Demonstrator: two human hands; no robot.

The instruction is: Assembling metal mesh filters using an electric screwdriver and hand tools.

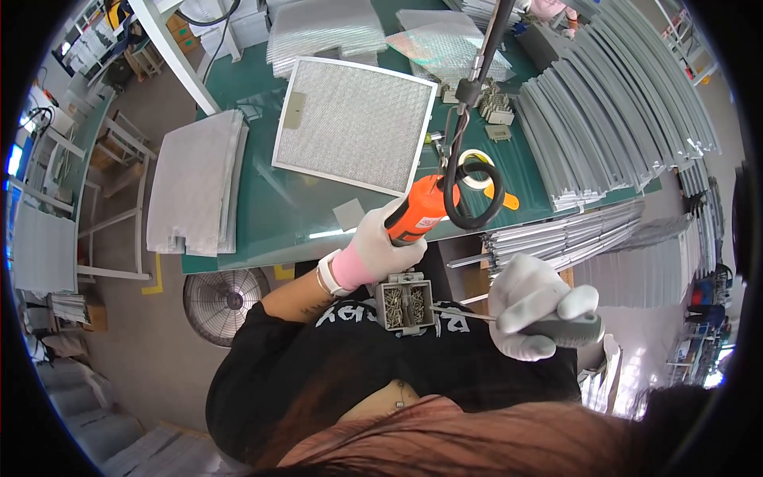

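My left hand (375, 248), gloved in white with a pink cuff, is closed around an orange power screwdriver (415, 211) hung from above. Lower right, my gloved right hand (524, 306) grips a tool with a grey handle (568, 329) and a thin metal shaft. Its shaft points left to a small grey box (384, 327) close against my black shirt. Two compartments in this box hold many small metal fasteners, too small to name exactly. Beyond the orange tool, a mesh filter panel (355, 123) in a pale metal frame lies flat on the green table (258, 215).
Stacked grey panels (616, 103) line the table's right side. Wrapped panels (195, 183) lie at the left, with bubble wrap (326, 32) behind. A tape roll (475, 170) and small metal parts (497, 107) sit near the hanging cable. A floor fan (230, 300) stands below the table.
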